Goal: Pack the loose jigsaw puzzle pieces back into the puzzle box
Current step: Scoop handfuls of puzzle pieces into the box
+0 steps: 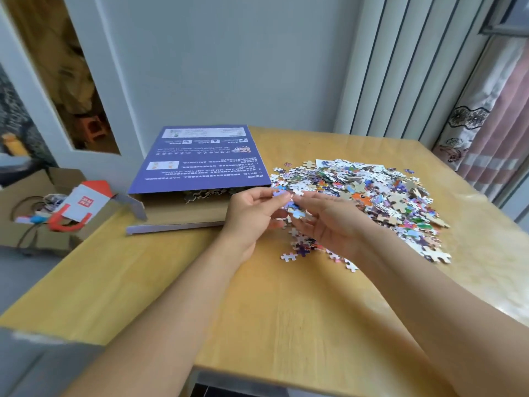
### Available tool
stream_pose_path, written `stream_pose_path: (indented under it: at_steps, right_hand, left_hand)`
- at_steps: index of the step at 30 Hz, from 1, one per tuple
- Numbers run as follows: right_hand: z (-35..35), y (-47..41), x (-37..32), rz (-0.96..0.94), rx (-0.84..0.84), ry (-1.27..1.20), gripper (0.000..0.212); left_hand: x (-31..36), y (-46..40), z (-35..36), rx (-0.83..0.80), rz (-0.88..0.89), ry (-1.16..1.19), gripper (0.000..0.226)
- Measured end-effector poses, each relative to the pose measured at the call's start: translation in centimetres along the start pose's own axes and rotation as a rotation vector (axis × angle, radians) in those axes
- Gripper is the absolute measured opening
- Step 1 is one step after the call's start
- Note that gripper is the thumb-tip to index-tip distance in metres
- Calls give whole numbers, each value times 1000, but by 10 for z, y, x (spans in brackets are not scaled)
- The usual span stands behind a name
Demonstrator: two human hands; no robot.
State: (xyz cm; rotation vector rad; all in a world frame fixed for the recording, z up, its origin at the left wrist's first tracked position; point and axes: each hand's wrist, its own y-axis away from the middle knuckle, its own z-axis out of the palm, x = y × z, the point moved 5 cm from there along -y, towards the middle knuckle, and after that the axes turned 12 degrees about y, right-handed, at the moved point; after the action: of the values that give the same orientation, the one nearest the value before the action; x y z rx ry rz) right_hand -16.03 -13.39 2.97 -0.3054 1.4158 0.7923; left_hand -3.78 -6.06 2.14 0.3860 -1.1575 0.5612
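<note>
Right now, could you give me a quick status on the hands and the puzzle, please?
Left hand and right hand both pinching puzzle pieces. Puzzle box open beside them. Big pile unpacked. Nothing blocking.

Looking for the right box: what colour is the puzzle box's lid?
Dark blue-purple with white print, the lid shows best in the head view.

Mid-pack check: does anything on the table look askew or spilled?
The puzzle box lid sits skewed, leaving only a narrow front gap where pieces show. A few stray pieces lie apart from the main pile, toward the near edge. Both hands hold pieces.
</note>
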Motion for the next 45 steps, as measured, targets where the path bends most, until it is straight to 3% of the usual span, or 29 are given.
stream_pose_path:
  at_steps: [5, 8, 11, 15, 20, 24, 31, 35, 38, 41, 43, 45]
  right_hand:
    - [30, -24, 5, 25, 5, 13, 2]
    - [51, -37, 5, 18, -12, -15, 18]
    - [64, -44, -1, 5, 17, 15, 15]
    - [74, -47, -7, 2, 37, 76, 7]
    - [87, -51, -3, 98, 88, 120, 24]
    - [97, -57, 0, 103, 135, 135, 24]
    - [114, -57, 8, -11, 109, 215, 29]
    - [114, -59, 17, -16, 53, 143, 36]
    - [105, -54, 17, -36, 6, 103, 52]
    - [97, -45, 15, -115, -35, 206, 58]
    - [89, -37, 13, -223, 22, 469, 55]
    - [84, -28, 5, -418, 156, 947, 41]
  left_hand:
    - [11, -2, -28, 194, 7, 153, 7]
    - [19, -3, -54, 364, 39, 223, 8]
    - [22, -6, -75, 475, 26, 254, 10]
    - [19, -8, -81, 487, -45, 154, 14]
    - [16, -12, -87, 539, -109, 248, 19]
    - [17, -17, -88, 551, -60, 298, 27]
    - [17, -22, -85, 460, -27, 306, 27]
    - [22, -18, -85, 491, 19, 330, 32]
    - [24, -17, -91, 507, 58, 93, 28]
    - [33, -13, -93, 512, 65, -391, 25]
    - [38, -12, -93, 480, 131, -743, 15]
    - [42, -9, -94, 447, 194, -966, 18]
